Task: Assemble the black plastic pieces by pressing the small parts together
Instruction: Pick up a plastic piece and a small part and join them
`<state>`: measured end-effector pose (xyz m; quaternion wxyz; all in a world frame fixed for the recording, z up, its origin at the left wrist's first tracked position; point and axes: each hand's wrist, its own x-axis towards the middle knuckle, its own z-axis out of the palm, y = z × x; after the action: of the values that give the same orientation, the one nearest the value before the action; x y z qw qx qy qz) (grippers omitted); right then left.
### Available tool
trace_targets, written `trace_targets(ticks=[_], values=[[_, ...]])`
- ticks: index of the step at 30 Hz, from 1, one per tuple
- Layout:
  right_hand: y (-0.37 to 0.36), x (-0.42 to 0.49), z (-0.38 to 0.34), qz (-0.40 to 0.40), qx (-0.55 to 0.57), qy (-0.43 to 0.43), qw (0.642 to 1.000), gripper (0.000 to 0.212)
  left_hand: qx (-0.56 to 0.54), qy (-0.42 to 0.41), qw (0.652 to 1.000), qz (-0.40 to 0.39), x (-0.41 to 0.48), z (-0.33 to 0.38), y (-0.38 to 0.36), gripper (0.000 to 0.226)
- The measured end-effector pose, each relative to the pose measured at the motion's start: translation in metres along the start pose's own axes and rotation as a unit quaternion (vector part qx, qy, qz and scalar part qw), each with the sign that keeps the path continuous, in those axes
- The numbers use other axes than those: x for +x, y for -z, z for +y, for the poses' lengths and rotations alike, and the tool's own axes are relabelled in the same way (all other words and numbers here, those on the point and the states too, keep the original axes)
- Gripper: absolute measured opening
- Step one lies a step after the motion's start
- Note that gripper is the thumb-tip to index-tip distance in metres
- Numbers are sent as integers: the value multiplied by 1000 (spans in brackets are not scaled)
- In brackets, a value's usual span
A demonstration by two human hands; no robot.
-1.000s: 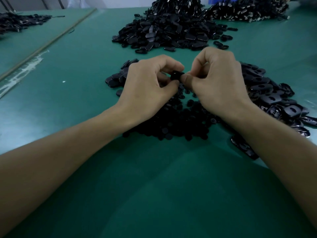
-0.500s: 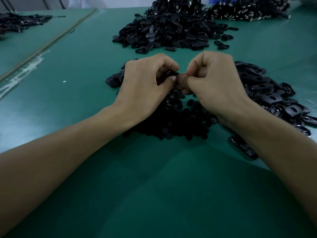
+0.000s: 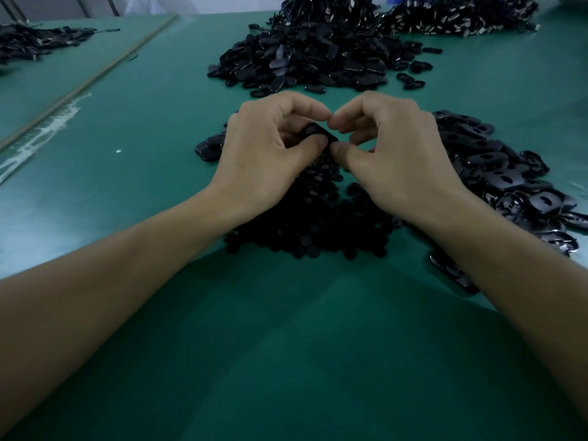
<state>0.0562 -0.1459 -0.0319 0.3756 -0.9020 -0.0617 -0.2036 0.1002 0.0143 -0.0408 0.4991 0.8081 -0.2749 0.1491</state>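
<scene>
Both hands have drifted slightly apart; I see my left hand (image 3: 270, 151) pinching the black plastic piece (image 3: 318, 132), its long axis toward my closed right hand (image 3: 394, 154), above the worktop (image 3: 286, 345).

Two hands, five heaps of black parts

Around the left hand (image 3: 267, 154) and right hand (image 3: 394, 160): small-disc heap (image 3: 311, 230), slotted-plate heap (image 3: 496, 173), far heap (image 3: 305, 55), far-right heap (image 3: 458, 17), far-left heap (image 3: 28, 43).

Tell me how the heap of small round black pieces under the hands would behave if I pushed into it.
The heap of small round pieces would probably scatter rather than move as one: the pieces lie loose, with strays at its near edge. They look thin and flat, so likely light. The green table looks smooth, so they would probably slide easily.
</scene>
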Motion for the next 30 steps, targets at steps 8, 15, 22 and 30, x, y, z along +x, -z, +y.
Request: trace_targets(ticks=[8, 15, 22, 30], values=[[5, 4, 11, -17, 140, -43, 989, 13, -135, 58, 988, -40, 3, -1, 1, 23], [5, 6, 14, -19, 135, -49, 989, 10, -154, 83, 983, -57, 5, -5, 2, 19], [8, 7, 10, -20, 91, -39, 995, 10, -159, 81, 982, -63, 4, -4, 0, 18], [12, 5, 12, -40, 126, -29, 991, 10, -180, 95, 977, -65, 5, -4, 2, 17]])
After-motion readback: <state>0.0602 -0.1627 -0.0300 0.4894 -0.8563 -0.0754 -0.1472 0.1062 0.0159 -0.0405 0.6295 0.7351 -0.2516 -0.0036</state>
